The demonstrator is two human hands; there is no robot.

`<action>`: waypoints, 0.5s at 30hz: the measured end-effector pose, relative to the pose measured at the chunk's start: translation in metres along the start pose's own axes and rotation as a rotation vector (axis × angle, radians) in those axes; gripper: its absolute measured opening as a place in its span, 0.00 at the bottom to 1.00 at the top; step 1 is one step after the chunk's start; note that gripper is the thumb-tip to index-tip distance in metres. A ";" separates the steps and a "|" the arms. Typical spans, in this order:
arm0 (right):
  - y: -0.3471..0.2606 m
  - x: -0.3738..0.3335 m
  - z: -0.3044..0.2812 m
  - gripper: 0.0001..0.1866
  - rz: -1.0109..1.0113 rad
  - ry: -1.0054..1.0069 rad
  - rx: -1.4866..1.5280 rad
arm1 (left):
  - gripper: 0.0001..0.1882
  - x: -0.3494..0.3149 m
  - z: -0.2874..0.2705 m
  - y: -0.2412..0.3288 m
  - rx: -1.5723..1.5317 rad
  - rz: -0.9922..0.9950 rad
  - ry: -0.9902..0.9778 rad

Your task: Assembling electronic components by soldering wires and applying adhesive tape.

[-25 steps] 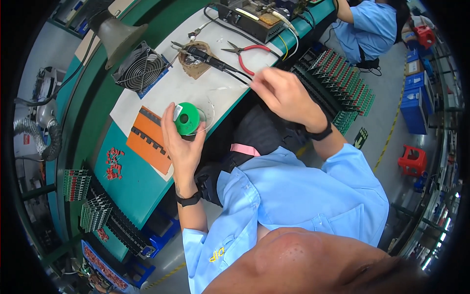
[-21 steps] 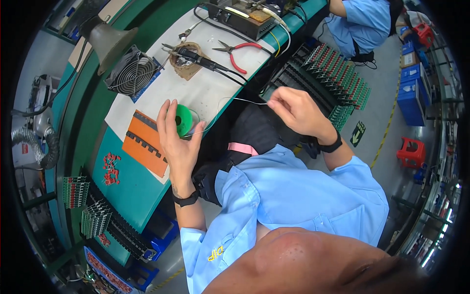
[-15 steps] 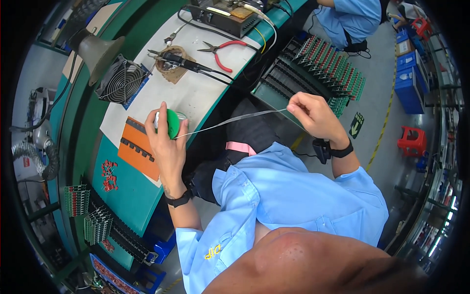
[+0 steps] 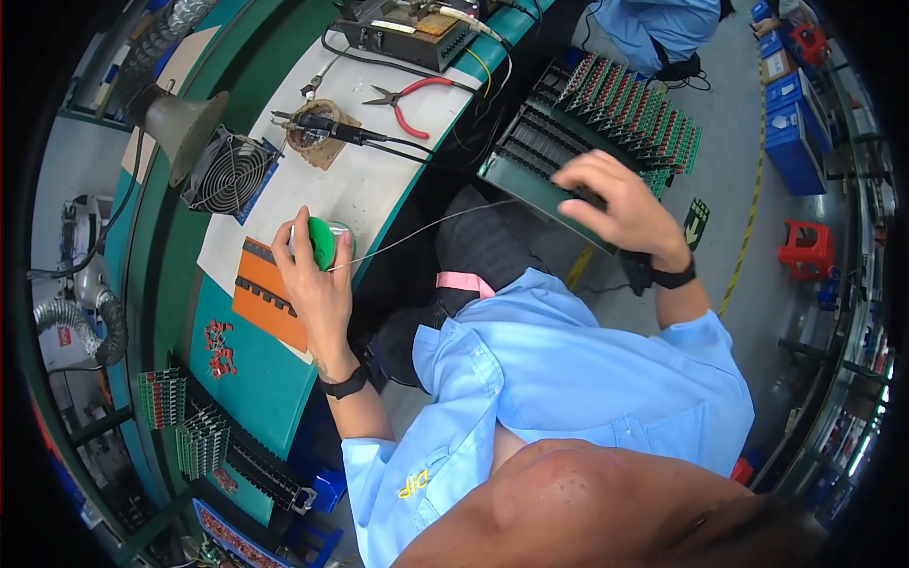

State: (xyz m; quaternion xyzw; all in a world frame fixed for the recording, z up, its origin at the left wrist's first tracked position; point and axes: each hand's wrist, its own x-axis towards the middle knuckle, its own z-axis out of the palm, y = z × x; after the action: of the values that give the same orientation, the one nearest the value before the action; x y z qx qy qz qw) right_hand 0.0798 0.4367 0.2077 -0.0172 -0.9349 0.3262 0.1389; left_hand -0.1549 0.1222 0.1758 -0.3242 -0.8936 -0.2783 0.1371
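Note:
My left hand (image 4: 314,295) grips a green spool (image 4: 322,242) of solder wire above the near edge of the bench. From the spool a thin silvery solder wire (image 4: 417,232) runs out to the right, bowing gently over my lap. Its far end hangs loose, left of my right hand (image 4: 623,206). That hand is raised with its fingers curved and apart, the thumb away from them, and nothing shows between them. It hovers over the near corner of a rack (image 4: 519,182) of circuit boards.
On the bench lie red-handled pliers (image 4: 407,106), a soldering tool (image 4: 331,128) on its round holder, an orange slotted board (image 4: 270,295) and small red parts (image 4: 220,348). A fan (image 4: 230,177) stands behind. More circuit boards (image 4: 201,440) stand at lower left. A co-worker's blue sleeve (image 4: 653,28) shows at the top.
My right hand has let go of the wire's end, opened and moved slightly up and right. The wire, taut before, now sags in a curve. My left hand keeps the spool, shifted slightly.

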 end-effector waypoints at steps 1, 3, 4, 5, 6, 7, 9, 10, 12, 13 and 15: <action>-0.013 0.021 0.015 0.17 -0.130 0.071 0.005 | 0.29 -0.001 0.003 0.000 -0.003 0.000 0.001; -0.035 0.052 0.054 0.24 -0.294 0.063 0.142 | 0.29 0.003 0.006 0.002 -0.041 0.010 0.002; -0.046 0.069 0.076 0.24 -0.350 0.074 0.085 | 0.29 0.003 0.004 0.004 -0.050 0.005 0.009; -0.055 0.083 0.098 0.24 -0.409 0.079 0.024 | 0.29 0.003 0.004 0.003 -0.046 -0.006 0.018; -0.062 0.094 0.118 0.24 -0.419 0.072 0.027 | 0.29 0.005 0.006 0.002 -0.059 0.014 0.025; -0.070 0.102 0.138 0.20 -0.371 0.056 0.059 | 0.29 0.004 0.006 0.001 -0.068 0.030 0.033; -0.079 0.105 0.152 0.16 -0.334 0.031 0.096 | 0.29 0.002 0.003 0.000 -0.068 0.033 0.047; -0.079 0.105 0.154 0.14 -0.259 -0.034 0.175 | 0.29 0.003 0.003 0.000 -0.075 0.030 0.043; -0.078 0.101 0.154 0.10 -0.097 -0.165 0.325 | 0.29 0.003 0.003 0.001 -0.093 0.025 0.027; -0.076 0.097 0.151 0.10 -0.101 -0.177 0.327 | 0.29 0.002 0.002 0.000 -0.091 0.013 0.029; -0.068 0.082 0.141 0.07 -0.134 -0.107 0.337 | 0.29 0.002 0.002 -0.001 -0.083 0.014 0.030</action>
State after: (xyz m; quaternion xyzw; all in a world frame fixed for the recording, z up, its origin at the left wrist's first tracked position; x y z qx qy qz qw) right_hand -0.0335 0.3077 0.1645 0.0858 -0.8720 0.4688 0.1113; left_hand -0.1576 0.1236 0.1746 -0.3317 -0.8769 -0.3189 0.1388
